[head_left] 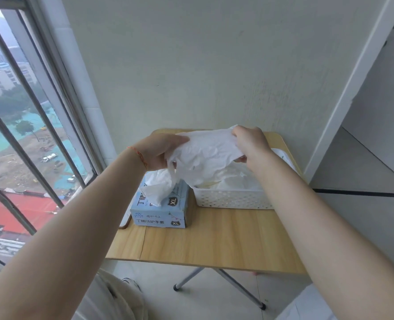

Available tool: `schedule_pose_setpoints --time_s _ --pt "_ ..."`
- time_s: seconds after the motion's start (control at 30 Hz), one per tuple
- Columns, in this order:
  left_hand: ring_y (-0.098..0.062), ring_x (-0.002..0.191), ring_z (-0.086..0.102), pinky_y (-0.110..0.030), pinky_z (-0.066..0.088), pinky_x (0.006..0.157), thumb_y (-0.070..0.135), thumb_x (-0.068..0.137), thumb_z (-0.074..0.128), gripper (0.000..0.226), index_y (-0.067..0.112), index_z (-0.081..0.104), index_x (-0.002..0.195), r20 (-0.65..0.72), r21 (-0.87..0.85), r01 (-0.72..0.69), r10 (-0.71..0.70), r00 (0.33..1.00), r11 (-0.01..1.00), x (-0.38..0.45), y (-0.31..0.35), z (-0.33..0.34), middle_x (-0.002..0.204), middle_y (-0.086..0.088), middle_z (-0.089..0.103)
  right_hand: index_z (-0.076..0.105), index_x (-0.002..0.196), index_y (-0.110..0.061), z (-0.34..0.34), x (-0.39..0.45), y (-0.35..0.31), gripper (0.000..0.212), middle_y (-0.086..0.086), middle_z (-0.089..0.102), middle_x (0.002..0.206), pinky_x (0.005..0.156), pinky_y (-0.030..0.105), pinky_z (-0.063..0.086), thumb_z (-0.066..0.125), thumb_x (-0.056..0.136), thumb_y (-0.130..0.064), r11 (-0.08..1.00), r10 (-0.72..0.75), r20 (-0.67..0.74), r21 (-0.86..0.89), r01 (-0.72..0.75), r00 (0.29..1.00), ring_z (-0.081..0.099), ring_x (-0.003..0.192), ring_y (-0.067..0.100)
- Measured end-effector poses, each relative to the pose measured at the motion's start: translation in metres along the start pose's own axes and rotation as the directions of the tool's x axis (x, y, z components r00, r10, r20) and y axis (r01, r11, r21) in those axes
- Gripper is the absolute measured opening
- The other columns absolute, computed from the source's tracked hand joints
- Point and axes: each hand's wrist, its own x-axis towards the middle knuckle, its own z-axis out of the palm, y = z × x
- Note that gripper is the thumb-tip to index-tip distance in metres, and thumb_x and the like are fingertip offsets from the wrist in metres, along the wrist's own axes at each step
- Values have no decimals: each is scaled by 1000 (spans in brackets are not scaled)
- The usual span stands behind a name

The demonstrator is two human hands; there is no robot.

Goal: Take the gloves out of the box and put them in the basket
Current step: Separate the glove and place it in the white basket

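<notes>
Plainly, the step in hand is carrying a drawn glove across to the basket, and it looks about half made. Furthest left on the bench (214, 245) stands the pale blue box (161, 211), marked XL, with the next glove (159, 188) already puffed up out of its top opening. Just above the box the left hand (159, 151) holds one end of the held glove (205, 155), its grip closed on the crumpled white film with thumb on top and fingers curled beneath. The glove stretches rightward between the two hands, sagging in the middle, its lower folds hanging over the near left corner of the white basket (232, 199). The right hand (249, 142) has its grip pinched on the other end, knuckles up, poised over the basket, where more white gloves (237, 181) already lie. To do this well, I would judge that the left hand should let go first, or follow across, so the whole glove travels clear of the box. A dangling edge may snag the glove poking from the box and drag it out. Lower the glove well inside the walls before releasing, since such light film drifts and could slip over the rim.
</notes>
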Motion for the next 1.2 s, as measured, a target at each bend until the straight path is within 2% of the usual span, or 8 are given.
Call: schedule_pose_setpoints --time_s 0.17,0.33,0.47,0.6,0.73,0.83,1.0,1.2 --pt "-30 99 60 -41 48 94 32 62 82 77 2 57 129 -29 235 91 -86 996 968 26 -1 18 116 -22 61 57 90 -11 -25 16 22 12 3 44 69 43 19 38 45 88 -13 992 28 -9 -123 -29 1000 40 57 20" --pt "-23 67 50 -27 41 60 33 85 65 21 13 64 89 -150 734 39 106 983 678 57 -5 55 78 -7 55 39 68 -13 -54 38 53 31 1 40 65 51 23 35 42 97 -21 906 -97 -65 -418 61 993 40 57 21" --pt "-19 86 63 -31 52 78 29 84 66 20 23 67 103 -202 861 -20 378 903 508 75 -12 73 102 -1 65 55 109 -11 -66 46 71 21 2 55 91 54 27 33 37 97 -14 805 -168 -71 -585 95 983 51 79 24" --pt "-26 108 55 -40 44 95 32 90 61 25 24 64 114 46 939 -247 625 780 239 69 -26 90 120 -3 55 47 126 -2 -67 52 83 31 13 60 104 58 32 40 35 98 -9 698 -274 -122 -708 109 954 57 82 30" --pt "-19 127 44 -39 33 108 43 93 60 39 30 56 129 272 924 -348 371 888 157 60 -44 109 136 4 50 47 114 -2 -68 57 85 22 15 61 103 57 31 34 37 94 1 597 -354 -122 -793 123 927 55 78 31" --pt "-18 137 35 -40 25 114 32 94 58 45 33 48 138 273 950 -304 284 919 72 62 -44 100 146 6 43 47 113 -2 -72 55 83 28 14 60 104 52 31 35 46 88 9 424 -374 -70 -899 104 925 60 76 30" --pt "-24 139 32 -46 30 113 1 83 52 68 34 43 142 154 979 -171 148 977 114 57 -27 75 148 1 37 49 110 -4 -71 53 85 31 10 59 102 45 26 29 55 82 8 241 -377 13 -964 112 926 49 66 22" --pt "-23 123 50 -36 42 101 10 95 47 36 25 62 125 146 921 -279 423 894 273 52 -24 99 138 -1 49 50 111 -7 -65 46 81 32 13 46 115 82 35 38 51 81 4 112 -567 65 -981 155 821 46 105 29"
